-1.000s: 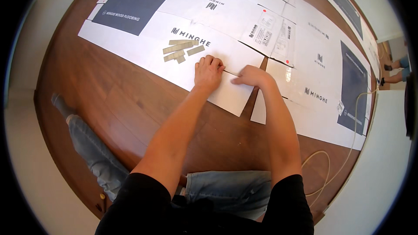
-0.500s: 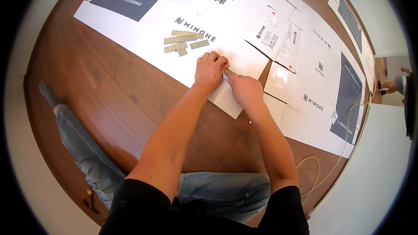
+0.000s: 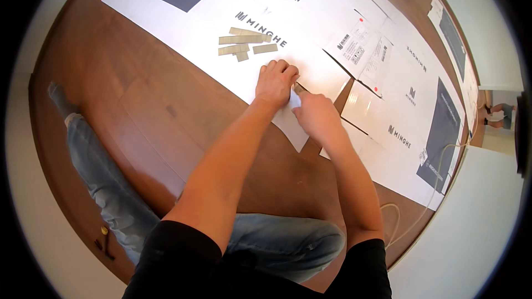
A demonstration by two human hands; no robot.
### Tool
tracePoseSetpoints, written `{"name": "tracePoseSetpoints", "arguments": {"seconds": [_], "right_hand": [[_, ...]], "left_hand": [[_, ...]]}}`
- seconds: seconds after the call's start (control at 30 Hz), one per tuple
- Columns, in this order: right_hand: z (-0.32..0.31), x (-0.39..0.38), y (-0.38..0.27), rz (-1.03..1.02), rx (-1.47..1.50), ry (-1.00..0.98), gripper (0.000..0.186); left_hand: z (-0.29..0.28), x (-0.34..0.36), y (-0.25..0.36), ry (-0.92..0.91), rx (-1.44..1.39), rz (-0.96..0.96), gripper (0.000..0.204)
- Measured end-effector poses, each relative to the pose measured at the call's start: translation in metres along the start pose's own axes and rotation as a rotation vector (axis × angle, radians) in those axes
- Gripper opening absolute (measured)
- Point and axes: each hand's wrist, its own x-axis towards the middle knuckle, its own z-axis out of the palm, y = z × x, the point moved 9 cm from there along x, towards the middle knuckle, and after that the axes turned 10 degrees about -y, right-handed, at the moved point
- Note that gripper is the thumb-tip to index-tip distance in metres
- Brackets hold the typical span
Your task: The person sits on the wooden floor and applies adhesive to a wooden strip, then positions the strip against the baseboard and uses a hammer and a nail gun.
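My left hand point(image 3: 276, 80) rests on the white cardboard point(image 3: 221, 72) with its fingers curled in; whatever lies under them is hidden. Close on its right, my right hand point(image 3: 318, 113) is closed around a narrow brownish strip point(image 3: 300, 88), whose end pokes out toward the left hand's fingertips. Between and below the hands, a pointed cardboard corner point(image 3: 293, 128) sticks out over the wood floor. Just beyond the left hand lie several flat brownish strips point(image 3: 240, 39) in a loose, overlapping pile, much like the held one.
Cardboard sheets with dark printed panels point(image 3: 439, 133) cover the brown wood floor point(image 3: 127, 105) ahead. A pale hose point(image 3: 398, 216) curls at the right. My outstretched leg point(image 3: 102, 182) is at the left, near a small dark tool point(image 3: 104, 243). Another person point(image 3: 501, 115) shows at the far right.
The view has shifted slightly, moving the cardboard up and right in the picture. My right hand has turned a little, and the strip's end now points more upward. Both hands stay close together.
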Motion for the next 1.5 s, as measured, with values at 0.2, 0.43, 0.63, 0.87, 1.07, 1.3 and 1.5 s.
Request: {"name": "tracePoseSetpoints", "arguments": {"seconds": [0.2,0.43,0.63,0.87,1.07,1.3,1.5], "right_hand": [[-0.003,-0.119,-0.080,-0.244,0.035,0.176,0.015],[0.061,-0.202,0.068,-0.038,1.388,0.634,0.034],[0.125,-0.172,0.079,-0.071,1.438,0.717,0.058],[0.138,-0.157,0.046,-0.185,1.040,0.585,0.066],[0.155,-0.135,0.044,-0.285,0.756,0.544,0.070],[0.116,-0.149,-0.056,-0.577,0.805,0.342,0.075],[0.072,-0.232,-0.264,-0.760,0.503,0.319,0.072]], "left_hand": [[0.009,-0.012,0.002,-0.018,0.035,-0.012,0.009],[0.001,0.005,-0.004,-0.101,-0.131,-0.046,0.015],[-0.033,-0.082,-0.001,-0.315,-0.899,-0.111,0.035],[-0.340,-0.432,-0.170,0.344,-0.465,-0.492,0.019],[-0.494,-0.928,-0.160,0.189,0.478,-1.443,0.040],[-0.232,-1.251,0.128,0.115,0.108,-1.889,0.068],[-0.252,-1.244,0.209,0.404,0.255,-1.907,0.070]]}}
